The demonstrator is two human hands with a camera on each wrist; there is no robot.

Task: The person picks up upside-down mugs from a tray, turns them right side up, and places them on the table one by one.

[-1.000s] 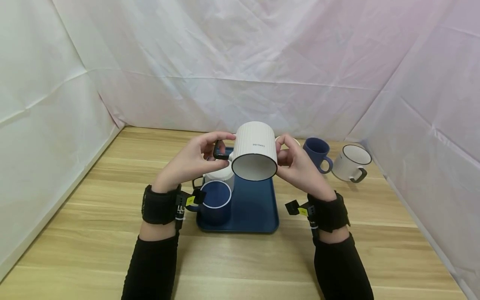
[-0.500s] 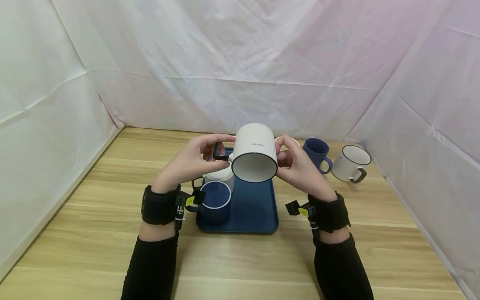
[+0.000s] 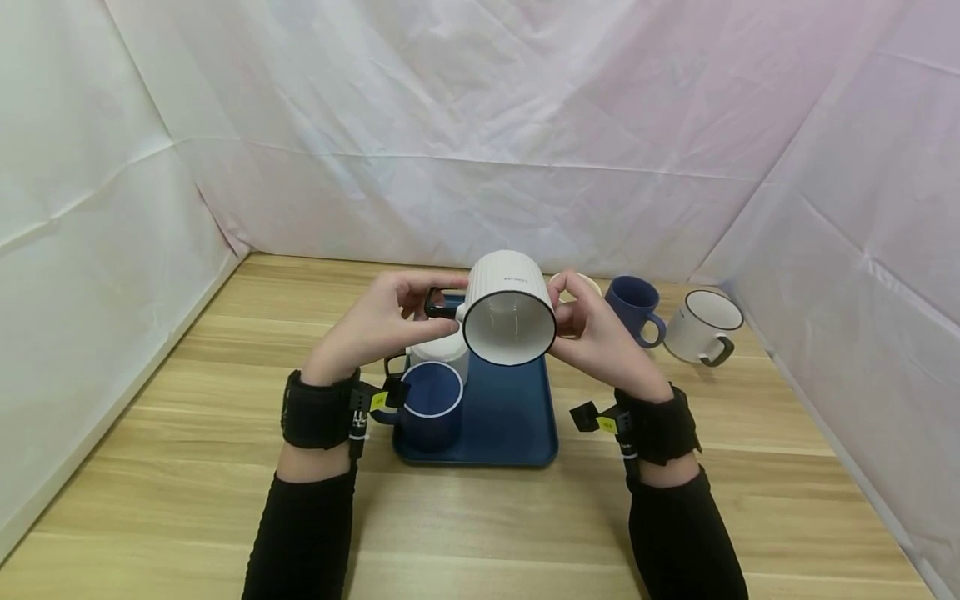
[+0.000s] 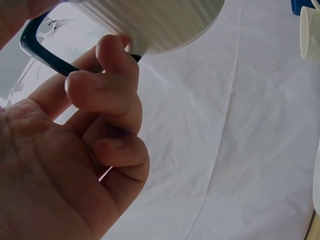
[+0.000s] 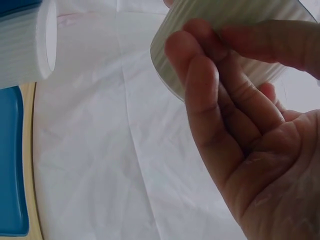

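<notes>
A white ribbed mug [image 3: 508,306] with a dark rim and dark handle [image 3: 437,305] is held in the air above a blue tray [image 3: 510,417], its mouth tipped toward the camera. My left hand [image 3: 386,321] pinches the handle [image 4: 42,47]; in the left wrist view the fingers curl under the mug [image 4: 155,22]. My right hand [image 3: 592,329] holds the mug's other side, fingers laid along the ribbed wall [image 5: 220,30]. On the tray stand a dark blue mug [image 3: 429,404] and a white mug [image 3: 442,354] behind it.
To the right on the wooden table [image 3: 187,467] stand a blue mug [image 3: 633,307] and a white mug with a dark rim [image 3: 703,325]. A pale cup [image 3: 587,285] shows behind my right hand. White cloth walls close in on three sides.
The held mug has tipped further, so its mouth faces the camera more and its inside bottom shows. Both hands stay in nearly the same place.
</notes>
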